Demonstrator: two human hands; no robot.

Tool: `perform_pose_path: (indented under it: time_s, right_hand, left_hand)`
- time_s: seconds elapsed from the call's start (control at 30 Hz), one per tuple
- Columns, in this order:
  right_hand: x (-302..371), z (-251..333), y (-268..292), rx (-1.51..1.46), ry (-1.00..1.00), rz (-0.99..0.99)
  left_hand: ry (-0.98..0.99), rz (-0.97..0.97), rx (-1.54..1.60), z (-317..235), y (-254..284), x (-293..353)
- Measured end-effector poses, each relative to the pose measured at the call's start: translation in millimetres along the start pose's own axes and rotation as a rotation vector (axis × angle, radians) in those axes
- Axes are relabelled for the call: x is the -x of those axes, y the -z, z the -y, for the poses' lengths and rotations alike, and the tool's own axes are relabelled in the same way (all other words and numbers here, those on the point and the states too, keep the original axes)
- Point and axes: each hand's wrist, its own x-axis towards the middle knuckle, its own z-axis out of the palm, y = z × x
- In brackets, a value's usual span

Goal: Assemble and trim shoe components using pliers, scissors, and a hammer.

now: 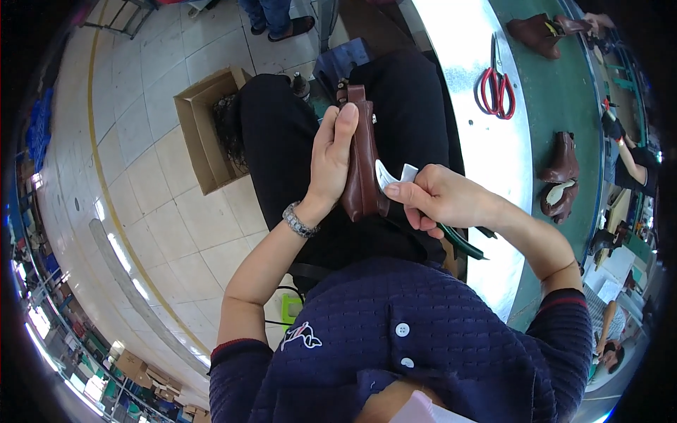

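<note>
Over my lap, my left hand [331, 151] grips a brown leather boot [364, 169], thumb laid along its near side. The boot is long and narrow from this angle, with a seam down its length and a small shiny metal piece at its side. My right hand [441, 197] is closed at the boot's right side. Its thumb and finger pinch a white curved strip [383, 176] that lies against the leather. A dark green-handled tool [462, 243] sticks out below the same hand; its kind is mostly hidden by the fingers.
Red-handled scissors [498, 92] lie on the metal bench edge [462, 28] to my right. More brown boots [561, 158] stand on the green surface [525, 63] beyond it. A cardboard box [201, 141] with dark scraps sits on the tiled floor at left. People are nearby.
</note>
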Motion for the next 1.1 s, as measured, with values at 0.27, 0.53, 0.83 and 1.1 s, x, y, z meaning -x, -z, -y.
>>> perform_pose_path:
  time_s: [0.27, 0.53, 0.83, 1.1]
  right_hand:
    - [0.4, -4.5, -6.4, 0.496, 0.278, -0.493]
    - [6.1, -116.7, 25.6, 0.715, -0.192, -1.017]
    - [0.0, -135.3, 29.3, 0.834, 0.006, -1.24]
    - [-52.8, -23.8, 20.3, 0.147, 0.775, -0.779]
  left_hand:
    - [0.086, 0.129, -0.016, 10.1, 13.3, -22.5]
    - [0.069, 0.17, -0.019, 17.6, 20.1, -17.8]
    - [0.093, 0.147, 0.033, 6.2, 5.5, -10.2]
    - [0.052, 0.123, 0.04, 15.1, 14.3, 5.0]
